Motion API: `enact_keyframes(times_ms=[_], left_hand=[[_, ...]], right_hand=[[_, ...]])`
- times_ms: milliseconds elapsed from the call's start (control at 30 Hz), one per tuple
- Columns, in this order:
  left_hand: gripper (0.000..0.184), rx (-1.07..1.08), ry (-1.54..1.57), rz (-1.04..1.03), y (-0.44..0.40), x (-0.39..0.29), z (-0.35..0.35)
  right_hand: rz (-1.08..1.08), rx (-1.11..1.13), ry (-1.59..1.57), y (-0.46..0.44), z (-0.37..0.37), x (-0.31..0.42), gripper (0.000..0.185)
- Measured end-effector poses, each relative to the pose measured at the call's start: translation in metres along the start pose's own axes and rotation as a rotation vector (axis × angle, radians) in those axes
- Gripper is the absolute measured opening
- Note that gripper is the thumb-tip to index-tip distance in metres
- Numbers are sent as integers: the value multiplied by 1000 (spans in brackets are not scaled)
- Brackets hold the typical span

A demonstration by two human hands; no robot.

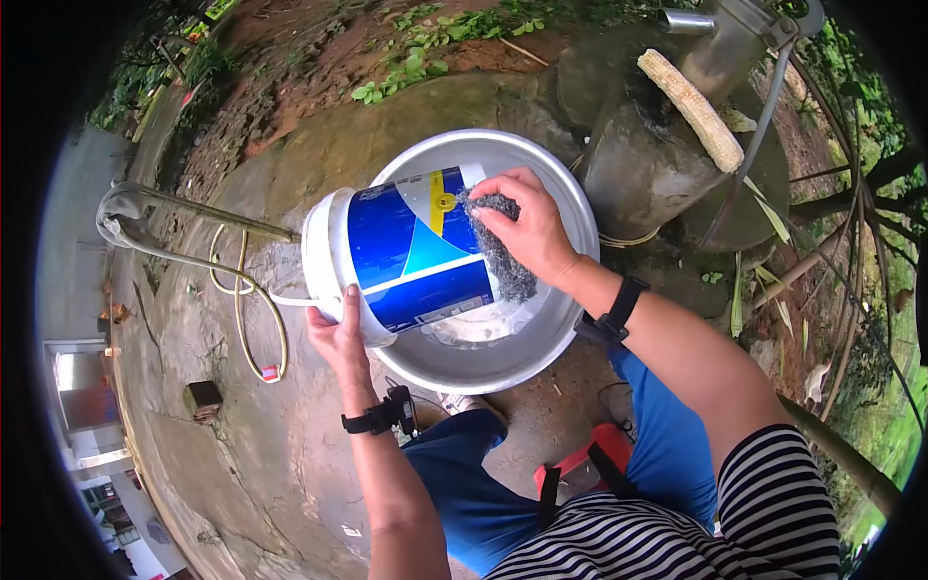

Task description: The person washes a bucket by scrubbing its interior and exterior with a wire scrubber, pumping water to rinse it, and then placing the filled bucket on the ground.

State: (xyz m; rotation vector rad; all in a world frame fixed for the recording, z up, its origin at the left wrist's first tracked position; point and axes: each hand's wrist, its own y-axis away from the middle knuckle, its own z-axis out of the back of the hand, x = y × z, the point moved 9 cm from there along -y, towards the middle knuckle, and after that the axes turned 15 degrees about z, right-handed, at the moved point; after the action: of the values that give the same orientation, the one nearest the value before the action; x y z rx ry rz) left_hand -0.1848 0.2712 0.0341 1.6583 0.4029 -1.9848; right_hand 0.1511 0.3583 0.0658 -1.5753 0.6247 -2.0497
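Note:
A white plastic bucket with a blue label lies on its side over a wide metal basin. My left hand grips the bucket at its white rim end, thumb on the outside. In my right hand is a dark grey mesh scrubbing cloth, pinched between thumb and fingers. The cloth hangs against the base end of the bucket and covers part of it. Some water seems to sit in the basin below, partly hidden by the bucket.
At the upper right a corn cob rests on a concrete block beside a metal pump. A hose lies on the concrete at left, near a small dark block. A red stool is beneath me.

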Motion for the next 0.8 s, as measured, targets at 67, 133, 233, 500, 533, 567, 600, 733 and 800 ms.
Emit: enact_keyframes(times_ms=[67,133,233,500,533,567,600,733,800], left_hand=[[34,38,2,-56,11,-15,-13],[29,54,51,-106,18,-19,-19],[30,-39,-17,-110,16,-15,-19],[36,-149,41,-93,11,-24,3],[37,-130,15,-125,14,-29,1],[36,-100,12,-152,17,-33,-2],[36,-96,12,-150,19,-35,-1],[35,55,-102,-179,23,-32,-17],[35,-22,-133,-123,20,-24,-16]], right_hand=[[-180,-27,-37,-3,10,-58,19],[-545,-91,-395,3,6,-84,21],[-299,-42,-48,10,3,-69,19],[-201,-71,-28,43,-28,-29,17],[-224,-114,-46,39,-24,-39,18],[-234,-137,-50,32,-18,-52,17],[-345,-124,-37,28,-14,-77,19],[-660,-37,-263,28,-5,-121,25],[-734,-18,-306,43,-14,-125,24]])
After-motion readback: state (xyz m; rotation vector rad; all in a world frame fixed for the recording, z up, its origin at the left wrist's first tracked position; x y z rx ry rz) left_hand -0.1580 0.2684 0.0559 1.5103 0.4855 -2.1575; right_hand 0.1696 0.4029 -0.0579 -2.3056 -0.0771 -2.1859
